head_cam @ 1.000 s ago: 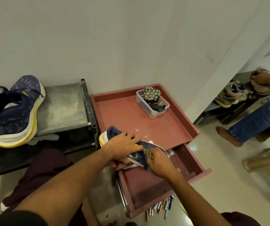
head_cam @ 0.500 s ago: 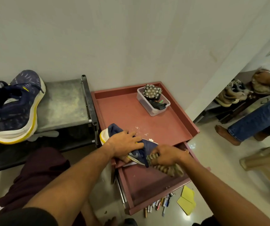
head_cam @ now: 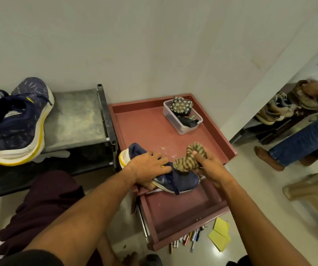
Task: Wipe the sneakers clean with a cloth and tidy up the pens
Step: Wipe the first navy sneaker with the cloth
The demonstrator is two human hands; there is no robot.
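Through the head camera I see two blue sneakers with yellow soles. One sneaker (head_cam: pixel 181 181) lies on its side at the front edge of the red cabinet top (head_cam: pixel 144 127), above the open drawer (head_cam: pixel 183 210). It has a curved tick mark on its side, but I can read no words. My left hand (head_cam: pixel 148 167) lies flat on it, fingers spread out. My right hand (head_cam: pixel 210 167) is curled tight around one striped cloth (head_cam: pixel 189 158), which touches the sneaker's toe end. The other sneaker (head_cam: pixel 18 123) stands on the grey shelf (head_cam: pixel 73 116); its inside label is too small to read. The pens (head_cam: pixel 189 237) lie in a bunch on the floor by the drawer front, too many to count. One clear box (head_cam: pixel 183 129) sits at the back.
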